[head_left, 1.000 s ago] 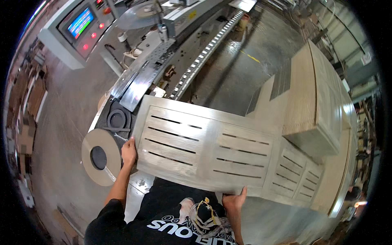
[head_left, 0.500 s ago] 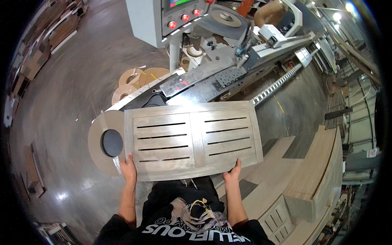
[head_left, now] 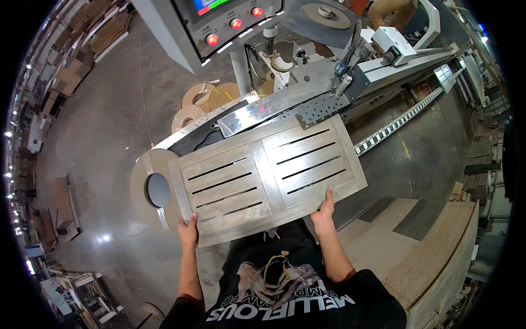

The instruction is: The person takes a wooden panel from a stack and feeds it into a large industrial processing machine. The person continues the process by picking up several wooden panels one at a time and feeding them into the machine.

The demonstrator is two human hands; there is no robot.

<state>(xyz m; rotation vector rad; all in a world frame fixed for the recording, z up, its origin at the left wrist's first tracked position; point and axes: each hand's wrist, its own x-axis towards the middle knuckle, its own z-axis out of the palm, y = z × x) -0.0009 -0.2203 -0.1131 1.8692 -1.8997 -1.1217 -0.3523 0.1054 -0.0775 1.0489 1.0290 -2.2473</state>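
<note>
While held, slatted panel [head_left: 268,178] between both grips

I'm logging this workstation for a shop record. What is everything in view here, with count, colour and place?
slatted wooden panel: one, grey-brown, two sections of four slots each, held flat in front of the machine
machine: one, grey and white metal, along the top and right
control panel: one, grey with three red lit buttons and a screen, top centre
edge-band rolls: several, tan, on the floor left of the machine
large roll: one, beige with a dark centre, left of the panel
board stack: one, pale wood, lower right
left hand: on the panel's near edge
right hand: on the panel's near edge
</note>
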